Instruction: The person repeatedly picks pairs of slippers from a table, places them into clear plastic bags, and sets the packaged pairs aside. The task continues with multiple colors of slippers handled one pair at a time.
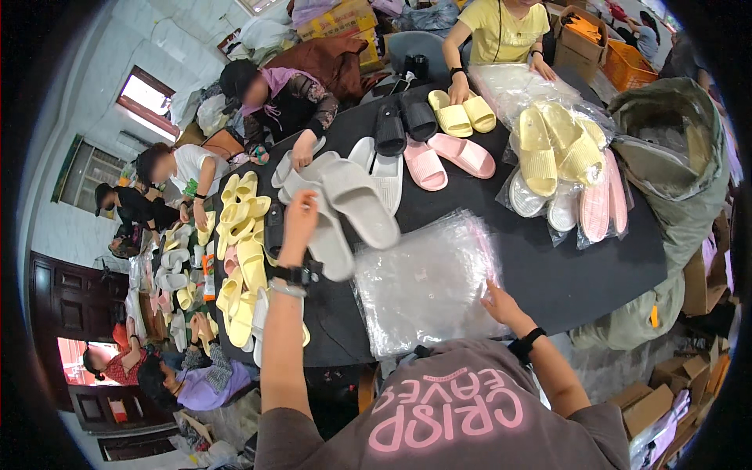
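Note:
My left hand [300,222] is at the pile of grey slippers, fingers curled at the edge of a grey slipper [330,249]. Another large grey slipper [362,205] lies tilted beside it, its heel end toward the bags. My right hand [503,304] rests at the right edge of a stack of clear plastic bags [419,294], its fingers stretched out and holding nothing. Beyond the bags lie a pair of pink slippers [462,155], a pair of black slippers [417,117] and a white slipper [387,182].
Yellow slippers [249,262] are heaped at the table's left. Bagged slippers [560,149] in yellow, white and pink pile up at the right. Across the black table [580,290], one person touches yellow slippers [450,113], another grey ones. A large grey-green sack [685,204] stands at the right edge.

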Tool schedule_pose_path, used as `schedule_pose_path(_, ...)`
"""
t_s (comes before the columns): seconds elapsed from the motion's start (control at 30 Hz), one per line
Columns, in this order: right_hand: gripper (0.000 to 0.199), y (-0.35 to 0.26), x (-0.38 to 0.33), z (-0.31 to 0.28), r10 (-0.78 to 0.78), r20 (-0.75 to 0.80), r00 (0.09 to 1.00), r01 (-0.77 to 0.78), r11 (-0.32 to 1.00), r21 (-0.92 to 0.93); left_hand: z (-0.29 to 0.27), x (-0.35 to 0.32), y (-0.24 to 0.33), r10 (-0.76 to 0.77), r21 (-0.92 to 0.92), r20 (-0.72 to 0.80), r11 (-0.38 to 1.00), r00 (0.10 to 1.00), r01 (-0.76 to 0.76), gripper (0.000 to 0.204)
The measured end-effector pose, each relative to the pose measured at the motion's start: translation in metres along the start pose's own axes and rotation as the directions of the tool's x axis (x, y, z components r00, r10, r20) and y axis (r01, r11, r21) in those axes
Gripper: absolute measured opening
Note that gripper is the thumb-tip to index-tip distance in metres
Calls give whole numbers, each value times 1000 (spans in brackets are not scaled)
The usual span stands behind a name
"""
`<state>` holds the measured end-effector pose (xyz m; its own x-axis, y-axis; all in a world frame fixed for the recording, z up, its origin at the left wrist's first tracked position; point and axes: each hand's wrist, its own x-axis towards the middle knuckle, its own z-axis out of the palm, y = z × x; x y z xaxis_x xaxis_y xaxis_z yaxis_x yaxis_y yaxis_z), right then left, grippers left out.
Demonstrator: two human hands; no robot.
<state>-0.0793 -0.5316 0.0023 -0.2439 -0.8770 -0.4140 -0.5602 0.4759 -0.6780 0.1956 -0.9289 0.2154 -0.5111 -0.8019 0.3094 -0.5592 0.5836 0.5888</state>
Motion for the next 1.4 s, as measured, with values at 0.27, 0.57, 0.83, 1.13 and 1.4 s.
schedule_pose_path(0.27,63,-6,-4,3,-104,-55,993,102,994,-35,-4,-11,-95,-10,106,-71,994,997,17,44)
schedule_pose_path(0.57,75,49,17,16,136,-482,866,-80,988,135,125,-227,-69,-733,-114,121,660,669,743,69)
schedule_pose_path(0.83,81,-3,37,24,-60,-261,963,33,994,-104,169,-287,-79,-792,-258,80,571,606,780,86)
schedule_pose_path(1.13,88,-40,-14,-11,-465,19,885,402,744,-533,141,-306,8,-441,428,267,851,857,305,101)
schedule_pose_path(1.4,90,-22,-24,-3,-329,179,927,371,740,-561,162,-332,-11,-398,488,445,859,802,156,121)
